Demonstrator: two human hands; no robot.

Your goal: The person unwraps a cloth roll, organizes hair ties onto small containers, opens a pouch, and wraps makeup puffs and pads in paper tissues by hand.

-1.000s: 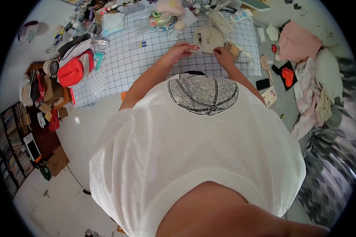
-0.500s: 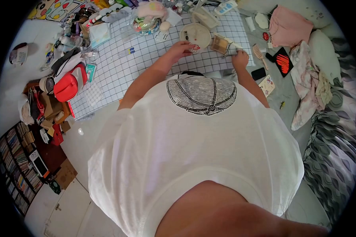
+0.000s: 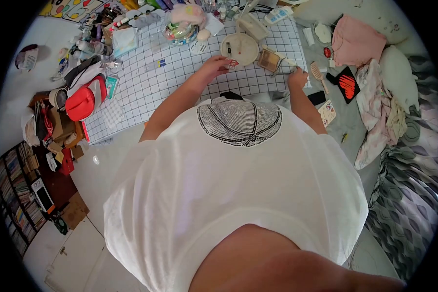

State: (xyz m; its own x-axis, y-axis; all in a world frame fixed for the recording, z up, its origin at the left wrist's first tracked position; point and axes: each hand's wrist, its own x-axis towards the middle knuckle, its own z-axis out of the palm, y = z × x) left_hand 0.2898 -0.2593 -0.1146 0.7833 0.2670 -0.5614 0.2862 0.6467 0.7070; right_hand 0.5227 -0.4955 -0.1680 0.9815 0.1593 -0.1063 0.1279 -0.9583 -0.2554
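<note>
At upper centre, the left hand [image 3: 214,68] pinches a red-and-white piece [image 3: 233,63]; at upper right, the right hand [image 3: 297,78], its grip unclear, is by the worktop [image 3: 146,87] edge.

There is just one camera, worn on the head. It looks down and a bit forward. The white shirt [image 3: 238,190] is very near and fills the middle and bottom. The left hand [image 3: 216,67], the right hand [image 3: 297,78] and the table [image 3: 180,63] are farther off, up at the top. The view is wide and round with black corners, so it also gets the floor [image 3: 102,170] and the curtain [image 3: 409,209] at the sides.
</note>
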